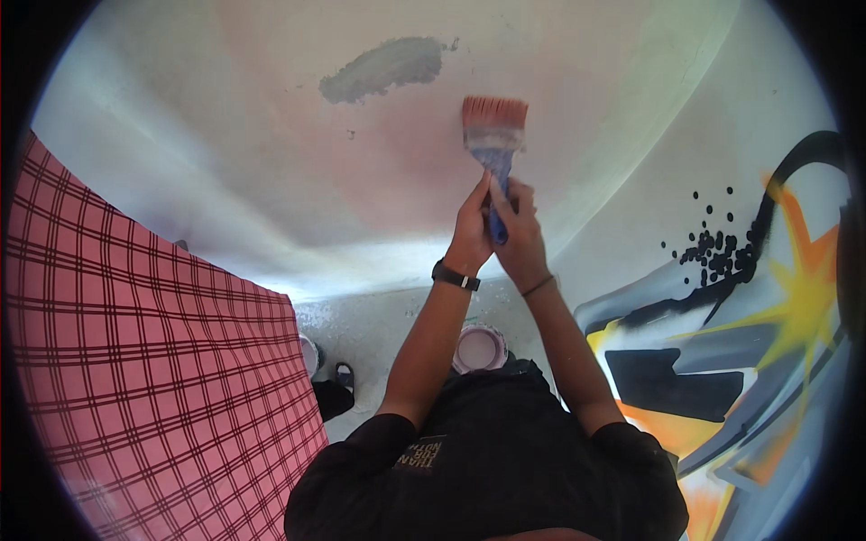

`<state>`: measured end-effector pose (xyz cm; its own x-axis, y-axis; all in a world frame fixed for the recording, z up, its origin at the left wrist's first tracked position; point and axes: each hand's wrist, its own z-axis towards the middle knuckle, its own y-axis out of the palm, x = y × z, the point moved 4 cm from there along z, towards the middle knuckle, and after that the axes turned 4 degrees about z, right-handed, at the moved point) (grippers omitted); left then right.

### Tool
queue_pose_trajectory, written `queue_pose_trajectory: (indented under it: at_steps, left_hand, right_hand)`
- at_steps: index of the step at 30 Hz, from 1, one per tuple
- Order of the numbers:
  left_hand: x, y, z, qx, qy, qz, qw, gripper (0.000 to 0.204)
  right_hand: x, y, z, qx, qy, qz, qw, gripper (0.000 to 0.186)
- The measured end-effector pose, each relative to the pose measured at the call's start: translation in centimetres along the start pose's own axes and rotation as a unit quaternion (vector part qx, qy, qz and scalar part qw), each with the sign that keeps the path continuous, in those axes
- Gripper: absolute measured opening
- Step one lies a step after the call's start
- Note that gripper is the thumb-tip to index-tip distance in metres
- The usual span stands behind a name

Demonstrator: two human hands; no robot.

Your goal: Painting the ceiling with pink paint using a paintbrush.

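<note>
A wide paintbrush (494,135) with reddish bristles and a blue handle points up against the pale wall (577,81) in front of me. My left hand (472,225) closes on the handle from the left, a dark band on its wrist. From the right, my right hand (521,236) wraps the same handle, with a thin cord round the wrist. The bristles lie over a faintly pinkish area of the wall; whether they touch it I cannot tell. Up and left of the brush is a rough grey patch (386,68).
Below my forearms stands a bucket (478,350) of pale pinkish liquid on the grey floor (379,316). Another bucket (309,356) is partly hidden by a pink checked cloth (162,361) at left. Beside it shows a sandalled foot (344,373). A graffiti-painted wall (686,316) runs along the right.
</note>
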<state>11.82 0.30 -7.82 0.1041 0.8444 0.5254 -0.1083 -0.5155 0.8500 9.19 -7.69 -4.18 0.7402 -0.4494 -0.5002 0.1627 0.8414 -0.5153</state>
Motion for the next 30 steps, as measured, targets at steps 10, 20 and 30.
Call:
queue_pose_trajectory:
  at_steps: [10,20,30]
  left_hand:
    - [-7.0,-12.5,-4.9,0.172,-0.046,0.097,0.979,0.045]
    - [-4.7,-6.3,-2.8,0.216,0.02,0.287,0.933,0.041]
    - [2.4,6.6,0.4,0.066,0.149,0.333,0.929,0.038]
  right_hand:
    - [4.6,6.9,-11.0,-0.102,0.105,0.161,0.976,0.077]
    - [4.2,3.7,-7.3,-0.055,0.327,0.483,0.81,0.048]
    - [-1.8,-3.6,3.0,0.102,0.126,0.324,0.932,0.045]
